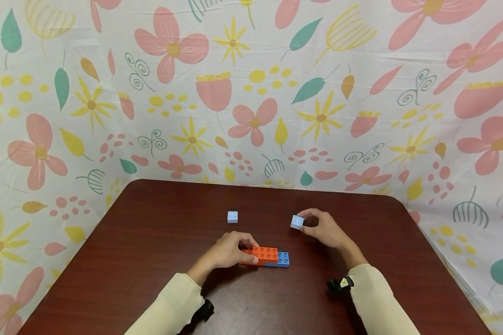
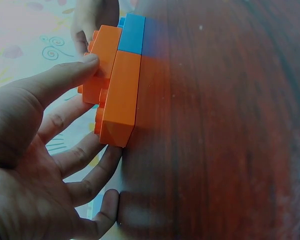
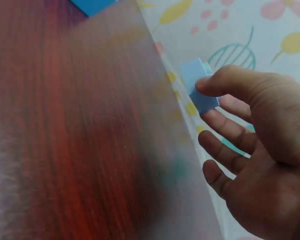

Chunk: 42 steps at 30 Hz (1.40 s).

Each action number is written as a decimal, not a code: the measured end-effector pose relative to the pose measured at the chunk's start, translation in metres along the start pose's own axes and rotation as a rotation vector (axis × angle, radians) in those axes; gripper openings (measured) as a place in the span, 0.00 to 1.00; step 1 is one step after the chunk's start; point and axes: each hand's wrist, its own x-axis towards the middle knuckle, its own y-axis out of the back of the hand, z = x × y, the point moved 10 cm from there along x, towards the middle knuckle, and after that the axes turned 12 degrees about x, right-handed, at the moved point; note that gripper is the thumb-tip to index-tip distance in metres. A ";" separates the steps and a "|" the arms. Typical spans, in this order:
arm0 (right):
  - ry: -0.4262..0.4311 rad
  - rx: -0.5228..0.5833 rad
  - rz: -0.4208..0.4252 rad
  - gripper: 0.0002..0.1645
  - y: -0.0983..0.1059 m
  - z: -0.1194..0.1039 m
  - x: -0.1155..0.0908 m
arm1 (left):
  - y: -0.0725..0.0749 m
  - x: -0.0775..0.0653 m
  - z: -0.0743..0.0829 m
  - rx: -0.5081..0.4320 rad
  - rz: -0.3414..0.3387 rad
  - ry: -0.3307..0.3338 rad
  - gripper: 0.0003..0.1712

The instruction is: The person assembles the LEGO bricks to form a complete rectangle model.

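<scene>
My left hand (image 1: 230, 250) grips a small build of toy building bricks low on the table. In it an upper orange brick (image 1: 266, 253) sits across a lower orange brick (image 2: 121, 102) and a blue brick (image 1: 283, 259) that lie end to end. The thumb presses the near side of the upper brick, with fingers behind the build. Farther right, my right hand (image 1: 326, 229) pinches a small light blue brick (image 1: 296, 222) between thumb and fingertips. Its other fingers (image 3: 224, 152) are spread below the brick in the right wrist view.
A second light blue brick (image 1: 232, 217) lies alone on the dark red-brown table (image 1: 172, 223), beyond my left hand. Behind the table's far edge hangs a flower-patterned cloth (image 1: 251, 93), which also runs down both sides. Dark wrist straps (image 1: 340, 284) sit at the cuffs.
</scene>
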 end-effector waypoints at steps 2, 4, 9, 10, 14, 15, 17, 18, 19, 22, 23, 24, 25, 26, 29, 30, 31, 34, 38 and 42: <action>0.023 0.003 -0.027 0.21 -0.005 -0.005 -0.005 | 0.000 0.000 0.000 0.001 0.002 -0.002 0.13; 0.051 0.004 -0.056 0.20 -0.010 -0.013 -0.010 | 0.000 -0.001 -0.001 0.000 0.003 -0.002 0.13; 0.093 0.003 -0.115 0.21 -0.023 -0.030 -0.025 | 0.000 -0.001 0.000 0.004 0.009 -0.006 0.13; 0.098 0.006 -0.122 0.21 -0.026 -0.033 -0.028 | 0.001 -0.001 0.001 0.004 0.009 -0.007 0.13; 0.124 0.015 -0.150 0.22 -0.035 -0.043 -0.039 | 0.001 -0.001 0.001 0.001 0.008 -0.004 0.12; 0.130 0.021 -0.158 0.22 -0.037 -0.045 -0.041 | 0.001 -0.001 0.001 0.002 0.009 -0.004 0.12; 0.145 0.022 -0.174 0.22 -0.041 -0.048 -0.046 | 0.001 0.000 0.002 0.000 0.010 -0.002 0.12; 0.148 0.022 -0.182 0.22 -0.043 -0.048 -0.048 | 0.001 0.000 0.002 0.001 0.010 -0.001 0.12; 0.152 0.025 -0.189 0.21 -0.044 -0.048 -0.050 | 0.001 0.000 0.002 0.004 0.011 -0.001 0.12; 0.163 0.028 -0.195 0.21 -0.047 -0.048 -0.056 | 0.001 0.000 0.003 0.008 0.009 -0.004 0.13; 0.169 0.030 -0.195 0.21 -0.048 -0.048 -0.057 | 0.001 0.000 0.003 0.008 0.008 -0.003 0.13; 0.177 0.030 -0.196 0.21 -0.049 -0.048 -0.059 | 0.001 0.000 0.003 0.010 0.008 -0.002 0.13; 0.186 0.030 -0.197 0.21 -0.050 -0.048 -0.061 | 0.001 0.000 0.003 0.010 0.009 -0.002 0.13; 0.198 0.029 -0.197 0.21 -0.052 -0.049 -0.062 | 0.001 -0.001 0.003 0.010 0.009 0.000 0.13; 0.219 0.032 -0.207 0.21 -0.056 -0.050 -0.065 | 0.002 -0.002 0.001 0.007 0.009 0.007 0.13; 0.220 0.031 -0.210 0.21 -0.057 -0.050 -0.065 | 0.001 -0.002 0.001 0.007 0.009 0.009 0.13; 0.221 0.031 -0.212 0.22 -0.059 -0.050 -0.065 | 0.001 -0.002 0.001 0.005 0.007 0.009 0.13; 0.216 0.023 -0.215 0.22 -0.062 -0.049 -0.065 | 0.001 -0.003 0.000 0.003 0.006 0.009 0.13; 0.207 0.015 -0.210 0.22 -0.064 -0.049 -0.064 | 0.001 -0.003 0.000 0.000 0.010 0.007 0.13; 0.194 0.025 -0.208 0.21 -0.064 -0.049 -0.064 | 0.001 -0.002 0.001 -0.004 0.008 0.006 0.13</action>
